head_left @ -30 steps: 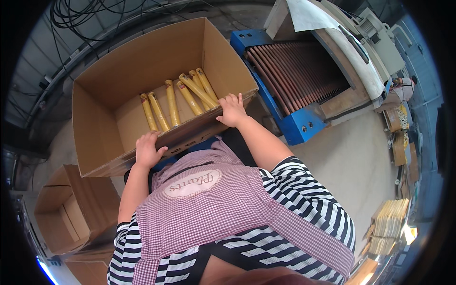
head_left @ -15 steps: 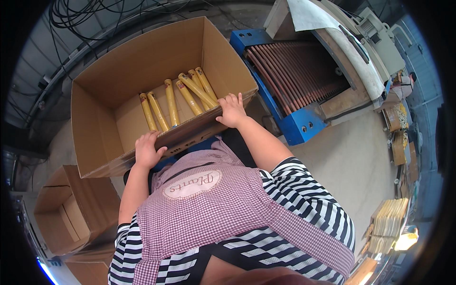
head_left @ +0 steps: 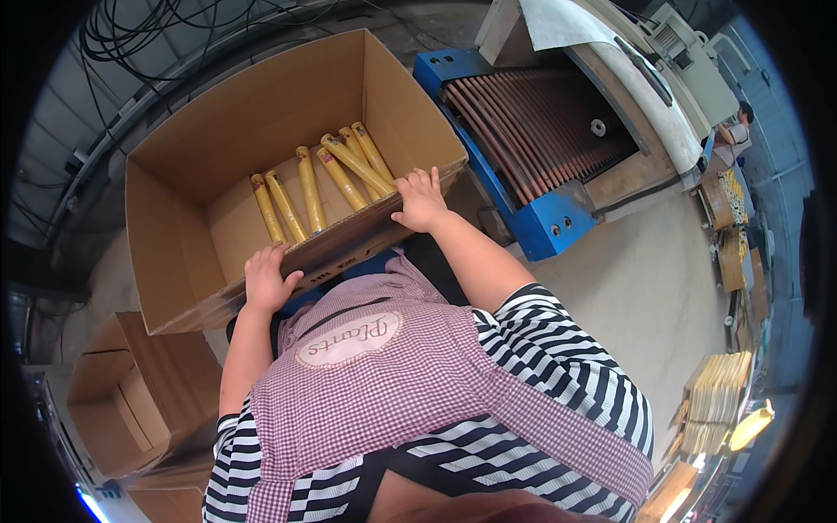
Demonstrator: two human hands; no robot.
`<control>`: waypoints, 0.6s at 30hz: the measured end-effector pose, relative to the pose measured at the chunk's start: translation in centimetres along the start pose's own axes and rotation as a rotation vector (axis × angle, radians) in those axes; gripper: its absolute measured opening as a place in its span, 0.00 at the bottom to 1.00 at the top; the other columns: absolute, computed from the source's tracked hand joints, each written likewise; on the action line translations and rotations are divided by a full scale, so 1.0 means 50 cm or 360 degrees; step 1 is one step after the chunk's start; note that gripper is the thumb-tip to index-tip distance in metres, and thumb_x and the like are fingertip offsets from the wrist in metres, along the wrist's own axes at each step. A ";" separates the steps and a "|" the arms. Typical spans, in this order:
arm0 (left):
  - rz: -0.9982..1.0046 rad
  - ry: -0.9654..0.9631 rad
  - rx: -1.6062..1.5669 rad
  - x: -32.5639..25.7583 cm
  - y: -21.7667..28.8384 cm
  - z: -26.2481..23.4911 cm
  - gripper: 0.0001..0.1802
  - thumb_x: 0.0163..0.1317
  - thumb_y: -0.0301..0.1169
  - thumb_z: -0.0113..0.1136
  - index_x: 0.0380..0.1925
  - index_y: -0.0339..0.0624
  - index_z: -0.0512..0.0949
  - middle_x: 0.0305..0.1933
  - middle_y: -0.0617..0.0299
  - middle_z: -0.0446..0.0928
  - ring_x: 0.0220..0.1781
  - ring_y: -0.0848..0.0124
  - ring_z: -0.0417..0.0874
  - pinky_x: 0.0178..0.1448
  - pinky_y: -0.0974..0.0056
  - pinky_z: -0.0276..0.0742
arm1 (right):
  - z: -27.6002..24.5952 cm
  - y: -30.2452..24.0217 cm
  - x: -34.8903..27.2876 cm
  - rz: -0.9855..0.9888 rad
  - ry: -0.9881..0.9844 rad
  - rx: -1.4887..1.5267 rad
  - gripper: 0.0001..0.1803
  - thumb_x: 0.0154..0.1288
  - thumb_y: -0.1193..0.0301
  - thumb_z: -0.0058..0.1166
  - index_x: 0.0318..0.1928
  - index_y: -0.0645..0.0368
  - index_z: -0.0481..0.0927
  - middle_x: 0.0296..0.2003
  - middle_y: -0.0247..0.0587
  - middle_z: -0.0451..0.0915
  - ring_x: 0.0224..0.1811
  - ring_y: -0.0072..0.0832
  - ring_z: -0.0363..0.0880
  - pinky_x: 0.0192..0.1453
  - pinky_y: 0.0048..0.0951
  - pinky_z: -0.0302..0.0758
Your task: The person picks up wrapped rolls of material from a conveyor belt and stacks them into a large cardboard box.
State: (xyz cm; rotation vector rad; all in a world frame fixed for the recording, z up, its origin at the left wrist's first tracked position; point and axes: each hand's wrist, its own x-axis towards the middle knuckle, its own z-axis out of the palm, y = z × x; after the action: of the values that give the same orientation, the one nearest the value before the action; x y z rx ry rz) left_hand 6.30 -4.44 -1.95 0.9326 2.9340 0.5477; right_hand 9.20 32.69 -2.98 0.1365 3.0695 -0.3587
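Note:
A large open cardboard box (head_left: 253,109) stands in front of me. Several slim yellow cylinders (head_left: 309,187) with printed wrapping lie inside, most side by side and one slanting across others toward the right. My left hand (head_left: 268,279) is closed over the box's near rim, left of the middle, with the thumb on my side. Farther right on that same rim, my right hand (head_left: 421,202) grips the edge with its fingers curled over it. Neither hand touches the cylinders. The near wall hides the lower ends of some of them.
Right of the box stands a machine with a blue frame (head_left: 551,228) and a row of brown rollers (head_left: 523,131). A smaller open carton (head_left: 187,375) is at the lower left. Black cables (head_left: 131,39) hang behind. Another person (head_left: 734,131) is far right, near stacked boxes.
The view has shifted slightly. Both hands keep their hold on the rim, and the cylinders lie as before. A round grey piece by the rollers now shows more fully.

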 end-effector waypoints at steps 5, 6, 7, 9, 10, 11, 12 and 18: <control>-0.0015 -0.0011 0.0023 0.002 0.004 -0.002 0.34 0.50 0.39 0.74 0.59 0.44 0.76 0.61 0.55 0.77 0.63 0.54 0.75 0.68 0.51 0.66 | 0.002 0.005 0.000 -0.0010 0.0000 -0.0015 0.41 0.56 0.55 0.70 0.67 0.57 0.70 0.69 0.53 0.65 0.79 0.50 0.48 0.83 0.60 0.31; -0.0017 -0.0016 0.0024 0.002 0.003 -0.002 0.34 0.50 0.39 0.74 0.59 0.44 0.76 0.61 0.55 0.77 0.63 0.54 0.75 0.68 0.51 0.66 | 0.003 0.006 0.001 -0.0023 0.0008 -0.0017 0.42 0.55 0.54 0.70 0.67 0.57 0.70 0.69 0.53 0.65 0.79 0.50 0.48 0.83 0.60 0.32; -0.0017 -0.0020 0.0026 0.005 0.002 -0.004 0.34 0.51 0.39 0.74 0.59 0.44 0.76 0.61 0.55 0.77 0.63 0.54 0.75 0.68 0.51 0.66 | 0.004 0.008 0.004 -0.0035 0.0015 -0.0018 0.42 0.55 0.54 0.70 0.67 0.57 0.70 0.69 0.53 0.65 0.79 0.50 0.48 0.82 0.61 0.32; -0.0038 -0.0050 0.0018 -0.001 0.003 -0.001 0.34 0.51 0.39 0.74 0.59 0.44 0.76 0.61 0.55 0.77 0.63 0.54 0.75 0.68 0.51 0.66 | 0.008 0.009 -0.001 -0.0045 0.0001 -0.0048 0.44 0.54 0.52 0.70 0.68 0.57 0.70 0.69 0.53 0.64 0.80 0.50 0.48 0.82 0.62 0.32; -0.0041 -0.0055 0.0046 0.004 0.001 -0.002 0.34 0.51 0.39 0.74 0.60 0.45 0.76 0.61 0.54 0.77 0.63 0.53 0.75 0.68 0.51 0.67 | 0.008 0.012 0.001 -0.0050 -0.0007 -0.0063 0.44 0.53 0.51 0.70 0.68 0.57 0.70 0.69 0.53 0.64 0.80 0.50 0.48 0.82 0.62 0.32; -0.0069 -0.0079 0.0043 0.002 0.003 -0.004 0.34 0.51 0.40 0.74 0.60 0.46 0.76 0.61 0.54 0.77 0.63 0.53 0.75 0.68 0.51 0.67 | 0.016 0.020 0.004 -0.0070 -0.0016 -0.0052 0.47 0.52 0.49 0.70 0.68 0.56 0.69 0.70 0.53 0.64 0.80 0.49 0.47 0.82 0.63 0.33; -0.0073 -0.0077 0.0054 -0.001 -0.004 0.003 0.35 0.51 0.41 0.74 0.60 0.46 0.76 0.60 0.54 0.78 0.62 0.53 0.76 0.66 0.51 0.67 | 0.005 0.012 0.003 -0.0073 -0.0072 -0.0030 0.47 0.51 0.48 0.69 0.69 0.55 0.68 0.71 0.53 0.63 0.80 0.49 0.47 0.82 0.63 0.32; -0.0003 -0.0004 0.0026 -0.005 -0.006 0.010 0.32 0.53 0.39 0.71 0.59 0.46 0.76 0.62 0.55 0.77 0.62 0.52 0.75 0.65 0.51 0.68 | 0.023 0.042 -0.001 -0.0207 0.0018 -0.0012 0.52 0.51 0.47 0.70 0.74 0.51 0.64 0.73 0.50 0.61 0.81 0.48 0.45 0.82 0.60 0.29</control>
State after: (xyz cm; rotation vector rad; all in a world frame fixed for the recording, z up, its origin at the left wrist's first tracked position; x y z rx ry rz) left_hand 6.40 -4.67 -2.54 0.9314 2.9415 0.5232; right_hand 9.51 34.47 -4.60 -0.0621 3.0989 -0.3537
